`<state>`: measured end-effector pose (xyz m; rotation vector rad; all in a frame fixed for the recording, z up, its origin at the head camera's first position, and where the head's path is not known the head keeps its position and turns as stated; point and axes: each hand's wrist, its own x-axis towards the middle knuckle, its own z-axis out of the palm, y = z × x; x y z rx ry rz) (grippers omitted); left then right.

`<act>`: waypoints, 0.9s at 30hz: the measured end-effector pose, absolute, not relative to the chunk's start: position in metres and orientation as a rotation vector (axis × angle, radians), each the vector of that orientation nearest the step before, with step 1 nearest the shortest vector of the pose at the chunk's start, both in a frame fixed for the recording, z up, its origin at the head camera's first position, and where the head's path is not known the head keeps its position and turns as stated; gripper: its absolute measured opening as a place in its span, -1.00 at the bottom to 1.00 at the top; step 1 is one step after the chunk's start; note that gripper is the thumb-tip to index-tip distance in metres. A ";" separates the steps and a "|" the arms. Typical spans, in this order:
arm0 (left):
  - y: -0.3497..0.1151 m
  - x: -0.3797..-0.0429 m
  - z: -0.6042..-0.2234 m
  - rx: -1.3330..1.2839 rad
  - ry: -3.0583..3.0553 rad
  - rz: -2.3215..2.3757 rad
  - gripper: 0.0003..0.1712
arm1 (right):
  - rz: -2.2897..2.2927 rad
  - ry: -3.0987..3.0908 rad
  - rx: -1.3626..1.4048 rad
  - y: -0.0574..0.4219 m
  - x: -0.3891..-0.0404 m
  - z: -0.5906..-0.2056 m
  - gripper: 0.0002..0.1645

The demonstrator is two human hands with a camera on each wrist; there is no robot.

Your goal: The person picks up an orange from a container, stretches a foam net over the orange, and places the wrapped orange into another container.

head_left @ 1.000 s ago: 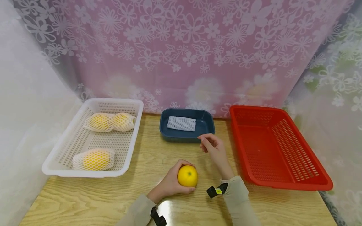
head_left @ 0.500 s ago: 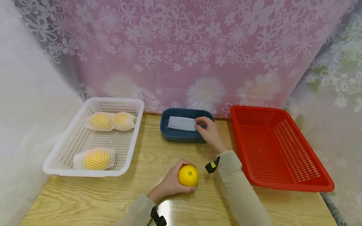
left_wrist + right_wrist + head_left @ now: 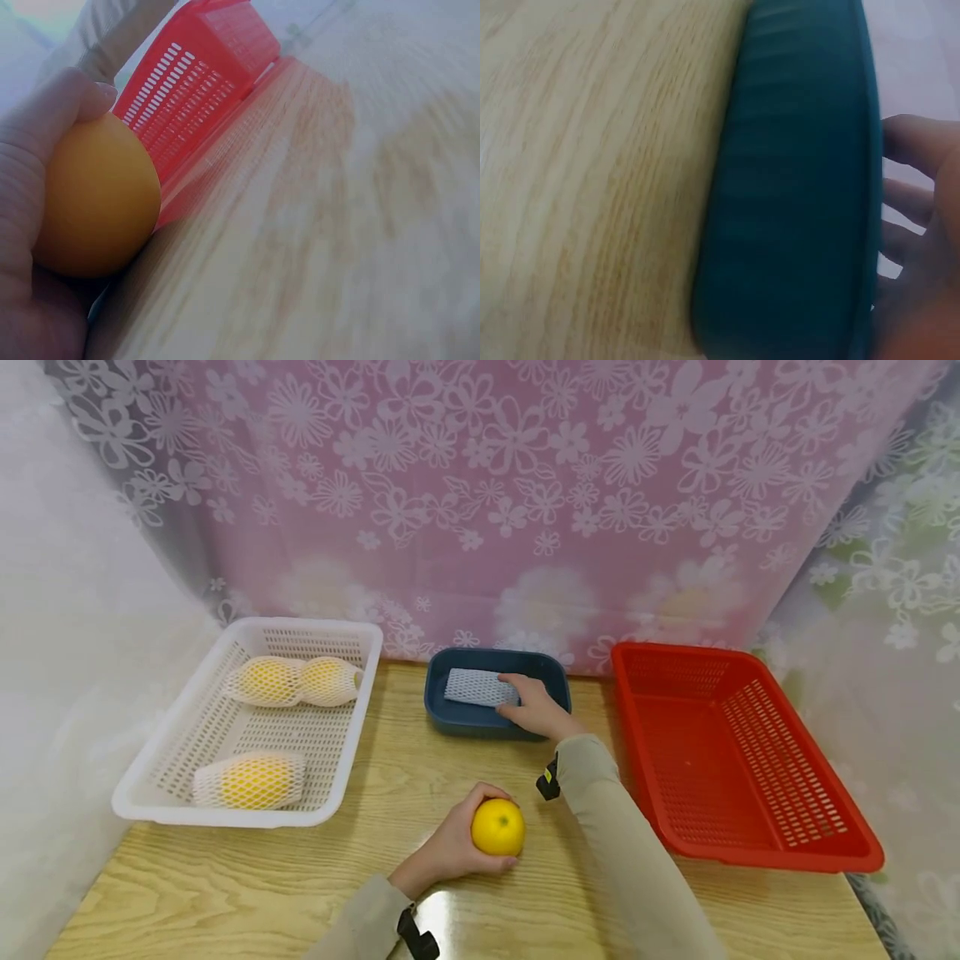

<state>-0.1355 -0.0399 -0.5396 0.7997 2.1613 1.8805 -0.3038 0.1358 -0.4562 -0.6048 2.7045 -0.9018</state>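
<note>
In the head view my left hand [image 3: 461,839] grips an orange [image 3: 498,827], yellow-skinned with a small greenish spot on top, low over the table. The left wrist view shows the thumb and palm curled round the orange [image 3: 101,196]. My right hand [image 3: 536,706] reaches into a dark blue plastic bin [image 3: 450,720]. Its thumb and forefinger lie apart at the right end of a white foam net sleeve [image 3: 472,687], which lies flat inside. In the right wrist view the bin's wall [image 3: 795,187] hides the fingertips of the right hand [image 3: 922,202].
At the left, a white basket [image 3: 341,768] holds 3 yellow fruits in foam nets, two at the back and one in front [image 3: 255,782]. A red basket [image 3: 697,760] stands at the right. Behind the wooden table [image 3: 225,885] hangs a pink floral curtain [image 3: 480,510].
My right hand has moved from the bin's front right corner into the bin, then left over the sleeve's right end. The left hand and the orange stay in place.
</note>
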 end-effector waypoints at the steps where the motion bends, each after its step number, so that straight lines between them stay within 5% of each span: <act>1: -0.040 -0.136 -0.541 0.808 2.161 1.883 -0.14 | -0.896 2.693 -0.590 0.135 -0.304 -0.457 -0.28; 9: -0.040 -0.137 -0.543 0.848 2.147 1.913 -0.16 | -0.798 2.701 -0.428 0.128 -0.308 -0.463 -0.29; 16: -0.043 -0.125 -0.509 0.832 2.132 1.913 -0.20 | -0.798 2.755 -0.346 0.125 -0.309 -0.468 -0.29; 27: -0.043 -0.126 -0.507 0.819 2.150 1.897 -0.21 | -0.764 2.816 -0.118 0.124 -0.305 -0.466 -0.69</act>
